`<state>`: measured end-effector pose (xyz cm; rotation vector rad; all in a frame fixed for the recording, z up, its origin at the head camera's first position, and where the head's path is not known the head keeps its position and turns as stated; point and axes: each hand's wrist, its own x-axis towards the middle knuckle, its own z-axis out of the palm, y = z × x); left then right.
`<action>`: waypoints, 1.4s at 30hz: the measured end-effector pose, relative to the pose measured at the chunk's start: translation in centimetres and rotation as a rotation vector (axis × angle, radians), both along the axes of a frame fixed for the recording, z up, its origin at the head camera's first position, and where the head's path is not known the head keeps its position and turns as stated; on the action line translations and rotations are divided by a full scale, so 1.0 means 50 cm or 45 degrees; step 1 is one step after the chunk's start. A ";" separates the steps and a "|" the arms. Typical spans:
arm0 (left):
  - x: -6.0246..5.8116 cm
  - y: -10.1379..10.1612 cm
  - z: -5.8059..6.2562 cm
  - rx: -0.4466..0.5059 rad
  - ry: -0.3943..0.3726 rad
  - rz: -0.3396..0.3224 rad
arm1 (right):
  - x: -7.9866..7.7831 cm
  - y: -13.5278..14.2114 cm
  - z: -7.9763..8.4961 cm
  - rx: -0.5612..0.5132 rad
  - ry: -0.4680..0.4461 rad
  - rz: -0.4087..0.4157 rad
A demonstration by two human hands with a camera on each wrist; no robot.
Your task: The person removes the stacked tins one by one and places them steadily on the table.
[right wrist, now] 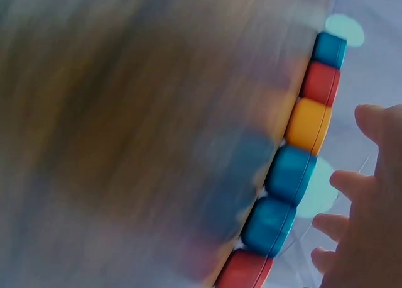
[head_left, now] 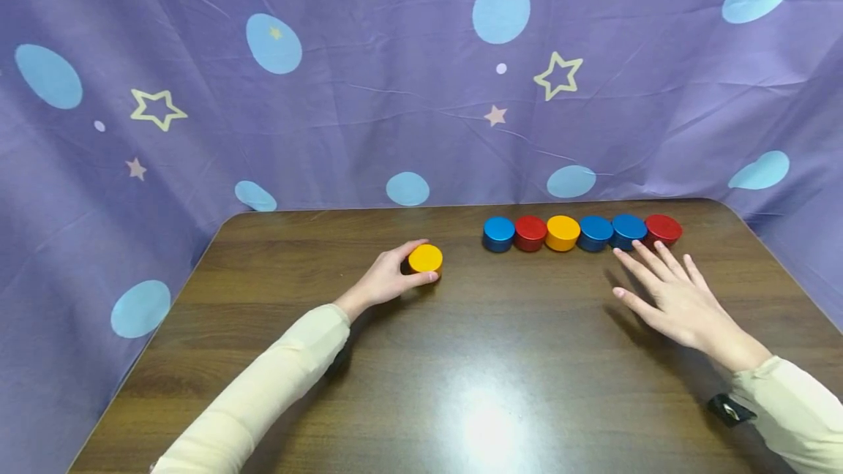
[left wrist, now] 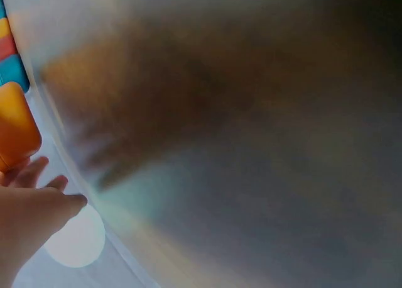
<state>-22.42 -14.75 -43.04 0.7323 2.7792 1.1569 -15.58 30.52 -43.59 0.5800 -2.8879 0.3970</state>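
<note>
Near the middle of the table, my left hand (head_left: pixel 387 278) grips a yellow round tin (head_left: pixel 425 259) between thumb and fingers. In the left wrist view the same yellow tin (left wrist: pixel 16 127) stands in front of the fingers. My right hand (head_left: pixel 685 313) hovers over the table at the right, fingers spread and straight, holding nothing. Its fingertips reach towards a blue tin (head_left: pixel 628 230) and a red tin (head_left: pixel 664 228) at the right end of a row. Leftward from these come a blue tin (head_left: pixel 596 232), a yellow tin (head_left: pixel 563 232), a red tin (head_left: pixel 530 232) and a blue tin (head_left: pixel 498 233).
The row runs along the far edge of the glossy brown wooden table (head_left: pixel 461 357). Behind it hangs a purple curtain (head_left: pixel 369 93) with stars and blue ovals. A small black device (head_left: pixel 731 409) sits by the right sleeve.
</note>
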 end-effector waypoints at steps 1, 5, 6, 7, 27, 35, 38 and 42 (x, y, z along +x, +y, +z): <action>-0.004 0.001 0.000 -0.011 -0.011 0.003 | 0.002 -0.005 0.001 -0.002 -0.014 0.008; -0.019 0.009 0.003 -0.052 -0.041 -0.009 | 0.011 -0.028 0.008 -0.024 -0.057 0.031; -0.023 0.011 0.004 -0.061 -0.042 -0.017 | 0.013 -0.034 0.010 -0.027 -0.062 0.038; -0.027 0.013 0.005 -0.066 -0.046 -0.025 | 0.016 -0.040 0.012 -0.029 -0.067 0.044; -0.103 0.076 0.018 0.013 -0.186 -0.111 | 0.027 -0.085 0.020 -0.143 -0.209 0.105; -0.117 0.109 0.003 0.070 -0.312 -0.109 | 0.032 -0.087 0.015 -0.148 -0.226 0.109; -0.123 0.115 -0.002 0.053 -0.306 -0.116 | 0.031 -0.087 0.015 -0.149 -0.228 0.111; -0.128 0.122 -0.001 0.021 -0.310 -0.138 | 0.028 -0.089 0.017 -0.147 -0.238 0.111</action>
